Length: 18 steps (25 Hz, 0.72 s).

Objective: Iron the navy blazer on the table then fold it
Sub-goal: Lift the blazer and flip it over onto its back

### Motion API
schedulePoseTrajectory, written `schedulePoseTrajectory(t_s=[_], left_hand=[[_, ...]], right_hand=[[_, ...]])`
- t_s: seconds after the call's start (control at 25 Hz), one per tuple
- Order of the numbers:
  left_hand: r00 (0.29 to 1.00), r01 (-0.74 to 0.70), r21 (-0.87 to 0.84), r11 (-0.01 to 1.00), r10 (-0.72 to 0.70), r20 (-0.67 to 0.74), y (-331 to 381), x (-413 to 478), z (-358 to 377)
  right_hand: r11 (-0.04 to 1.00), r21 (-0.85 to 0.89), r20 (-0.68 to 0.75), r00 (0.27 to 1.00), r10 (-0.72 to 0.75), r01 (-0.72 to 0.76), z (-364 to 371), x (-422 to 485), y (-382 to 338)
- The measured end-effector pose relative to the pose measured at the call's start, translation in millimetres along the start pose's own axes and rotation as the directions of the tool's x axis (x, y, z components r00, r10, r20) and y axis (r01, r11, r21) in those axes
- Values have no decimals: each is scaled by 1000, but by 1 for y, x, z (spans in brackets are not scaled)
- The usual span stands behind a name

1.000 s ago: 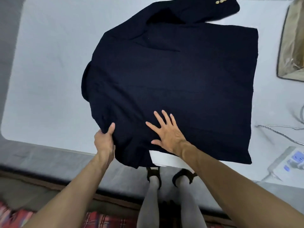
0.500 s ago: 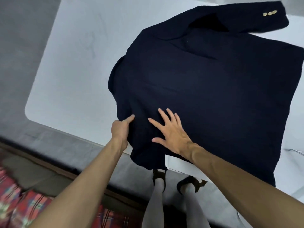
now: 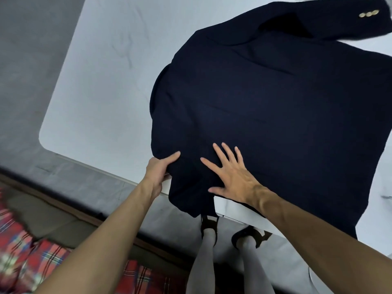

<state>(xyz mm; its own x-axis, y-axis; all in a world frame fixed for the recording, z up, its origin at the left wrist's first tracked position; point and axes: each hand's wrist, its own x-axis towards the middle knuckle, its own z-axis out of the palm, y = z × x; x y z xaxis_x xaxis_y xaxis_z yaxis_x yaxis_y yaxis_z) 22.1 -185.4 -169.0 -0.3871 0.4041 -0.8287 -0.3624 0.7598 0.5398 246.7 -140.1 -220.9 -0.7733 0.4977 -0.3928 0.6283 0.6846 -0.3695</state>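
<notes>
The navy blazer (image 3: pixel 265 107) lies back-up on the white table (image 3: pixel 101 81), filling the middle and right of the view. One sleeve with gold cuff buttons (image 3: pixel 369 14) folds across its far top edge. A near corner of the blazer hangs over the table's front edge. My left hand (image 3: pixel 160 171) grips the blazer's near left edge, thumb on top and fingers under the cloth. My right hand (image 3: pixel 231 177) lies flat with fingers spread, pressing the fabric just right of the left hand.
The table's rounded left corner (image 3: pixel 45 143) and front edge lie close to me. Grey floor (image 3: pixel 31 60) runs along the left. Red plaid fabric (image 3: pixel 27 249) shows at the bottom left. My legs and black shoes (image 3: pixel 209 228) stand under the front edge.
The view has swung left, so the blazer sits further right and the iron and cables at the right are out of frame. My left hand has closed tighter on the blazer's edge.
</notes>
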Motion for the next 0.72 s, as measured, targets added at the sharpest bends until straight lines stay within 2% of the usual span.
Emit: schedulePoseTrajectory(t_s=[0.12,0.2,0.28,0.36,0.44,0.52,0.6,0.64,0.72], left_hand=[[968,199,-269,942,-148,201,1,-6,5],[925,314,-332,890,-207,320,-4,-13,8],[922,309,-353,883,-187,340,-16,-16,10],[978,139,-226,964,-98,183,-31,-14,9],[999,-38,75,996,36,25,-43,-15,2],[996,-77,264,962,61,67,-58,-22,-6],[991,-29,270,962,-7,133,-70,-27,-7],[984,35,210,977,-70,162,-74,-28,-8],[951,179,67,982,-190,245,-76,-31,-7]], right_hand=[[990,-100,32,995,-99,102,9,-23,-6],[991,-88,-15,994,-104,102,6,-40,0],[986,-74,-101,982,-159,152,2,-52,21],[976,-97,-63,977,-202,195,0,-63,36],[981,-49,10,982,-190,190,-1,-66,32],[982,112,-30,988,-148,151,-3,-60,13],[961,270,-160,987,-12,55,-7,-44,-9],[953,303,-194,978,71,-9,-7,-33,-18],[967,219,-101,982,157,-132,-2,-16,-25]])
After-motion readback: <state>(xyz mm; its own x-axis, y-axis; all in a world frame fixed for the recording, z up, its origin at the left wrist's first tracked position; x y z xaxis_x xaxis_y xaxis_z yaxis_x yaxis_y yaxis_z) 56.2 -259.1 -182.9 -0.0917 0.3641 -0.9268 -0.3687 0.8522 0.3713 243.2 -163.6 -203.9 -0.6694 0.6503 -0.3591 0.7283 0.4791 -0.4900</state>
